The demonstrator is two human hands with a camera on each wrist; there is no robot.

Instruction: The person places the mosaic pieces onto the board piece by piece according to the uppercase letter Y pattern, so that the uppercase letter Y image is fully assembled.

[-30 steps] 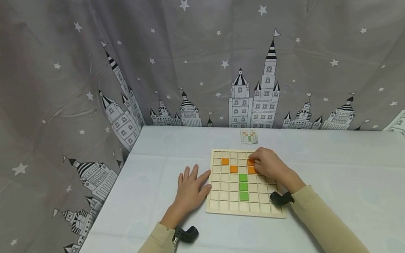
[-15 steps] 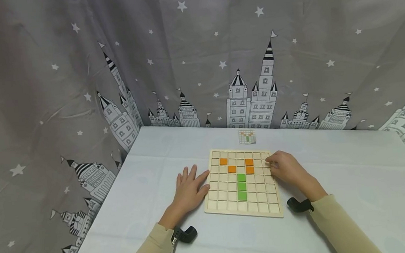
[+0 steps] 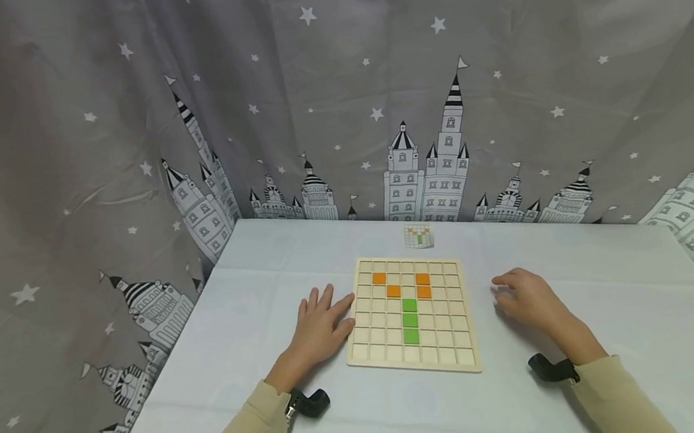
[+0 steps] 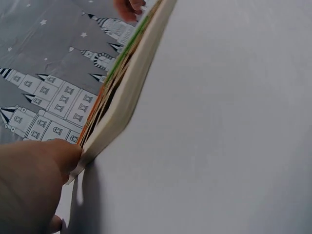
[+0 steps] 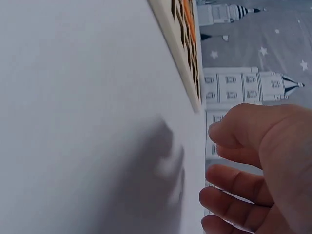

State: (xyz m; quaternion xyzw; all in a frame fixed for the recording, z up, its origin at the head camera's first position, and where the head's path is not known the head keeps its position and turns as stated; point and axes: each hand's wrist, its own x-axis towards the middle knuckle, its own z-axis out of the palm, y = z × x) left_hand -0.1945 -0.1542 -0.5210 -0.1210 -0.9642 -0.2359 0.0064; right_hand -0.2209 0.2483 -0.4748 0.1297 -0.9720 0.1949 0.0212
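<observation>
A pale wooden grid board (image 3: 378, 336) lies flat on the white table. Three green tiles (image 3: 410, 320) form a column in it. Up and left of them, two orange tiles (image 3: 393, 290) sit on a diagonal; up and right, two more orange tiles (image 3: 423, 292) are stacked in one column. My left hand (image 3: 316, 328) rests with fingers spread, thumb and index fingertips at the board's left edge. To the right of the board, my right hand (image 3: 531, 299) hovers over the cloth, apart from the board. Its loosely bent fingers (image 5: 229, 202) hold nothing.
Behind the board lies a small card (image 3: 418, 236) printed with a coloured grid pattern. A grey curtain (image 3: 286, 65) with castles and stars hangs along the table's back and left edges. Both wrists carry a black camera mount (image 3: 551, 367).
My right hand has moved right, from the upper right orange tile to past the board's edge, uncovering both orange tiles there. My left hand stays at the board's left edge.
</observation>
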